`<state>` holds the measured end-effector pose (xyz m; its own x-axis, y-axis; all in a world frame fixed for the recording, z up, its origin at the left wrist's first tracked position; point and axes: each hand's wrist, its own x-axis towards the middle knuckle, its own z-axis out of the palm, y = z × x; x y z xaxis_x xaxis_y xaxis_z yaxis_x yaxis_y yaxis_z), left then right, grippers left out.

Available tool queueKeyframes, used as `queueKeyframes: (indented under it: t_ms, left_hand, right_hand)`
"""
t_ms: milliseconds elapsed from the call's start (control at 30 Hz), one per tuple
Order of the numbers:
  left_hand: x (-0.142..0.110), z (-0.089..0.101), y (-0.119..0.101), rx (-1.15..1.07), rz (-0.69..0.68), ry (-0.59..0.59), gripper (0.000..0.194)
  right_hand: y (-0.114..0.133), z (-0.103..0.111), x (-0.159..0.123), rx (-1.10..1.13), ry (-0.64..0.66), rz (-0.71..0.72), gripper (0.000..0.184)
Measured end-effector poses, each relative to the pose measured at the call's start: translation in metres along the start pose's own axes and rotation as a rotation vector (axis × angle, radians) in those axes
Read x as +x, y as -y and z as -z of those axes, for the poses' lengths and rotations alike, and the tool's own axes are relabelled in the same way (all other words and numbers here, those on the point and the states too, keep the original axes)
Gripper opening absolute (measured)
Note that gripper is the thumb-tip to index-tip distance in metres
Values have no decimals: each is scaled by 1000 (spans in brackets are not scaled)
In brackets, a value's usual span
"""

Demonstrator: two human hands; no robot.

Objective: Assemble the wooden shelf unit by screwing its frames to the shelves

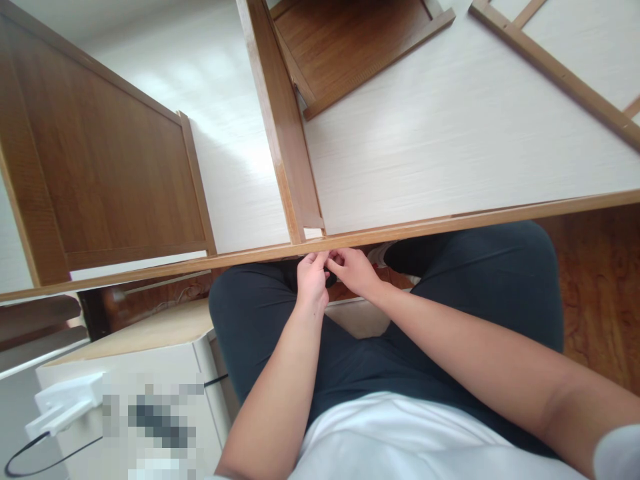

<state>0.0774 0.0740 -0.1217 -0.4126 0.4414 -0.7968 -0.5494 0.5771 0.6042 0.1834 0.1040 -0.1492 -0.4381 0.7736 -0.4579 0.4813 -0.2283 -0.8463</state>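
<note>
At the near wooden edge (400,233) of the white table, my left hand (313,279) and my right hand (353,270) meet in front of me. The fingertips of both are drawn together, thumbs close to each other. Whatever they pinch is too small or hidden to make out. Right beyond my fingers, a narrow wooden panel (289,133) reaches across the tabletop, its near end at the edge above my hands.
A framed brown panel (117,167) lies on the left, another framed panel (350,47) at the back. An open wooden frame (560,77) rests at the right. Below left stands a pale cabinet (150,333) with a white plug adapter (70,400) and black cable.
</note>
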Motion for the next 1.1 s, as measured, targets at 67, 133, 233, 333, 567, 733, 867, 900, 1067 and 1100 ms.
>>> queueKeyframes:
  t_ms: [67, 133, 233, 333, 567, 733, 867, 900, 1067, 1100]
  left_hand:
    - [1, 0, 0, 8, -14, 1, 31]
    - [1, -1, 0, 11, -22, 23, 32]
    - [-1, -4, -2, 1, -19, 65, 34]
    - [-4, -7, -6, -24, -10, 66, 36]
    - [-4, -8, -6, -35, 14, 61, 35]
    - [0, -5, -3, -51, -4, 94, 35]
    - [0, -4, -3, -44, 3, 104, 38]
    - [-1, -4, -4, -42, 6, 104, 39]
    - [-1, -4, -4, -32, 17, 93, 39]
    - [-1, -4, -4, -30, 18, 91, 39]
  right_hand:
    - [0, -2, 1, 138, 55, -34, 20]
    - [2, -4, 2, 317, 125, -126, 24]
    - [5, -4, 3, 545, 183, -308, 25]
    - [9, -3, 3, 654, 191, -376, 19]
    - [8, -3, 2, 732, 213, -374, 20]
    - [5, -3, 2, 792, 237, -370, 30]
    - [1, -4, 2, 806, 239, -360, 38]
    - [0, -4, 3, 810, 240, -359, 39]
    - [-1, -4, 3, 833, 248, -375, 43]
    - [-1, -4, 4, 837, 250, -383, 43]
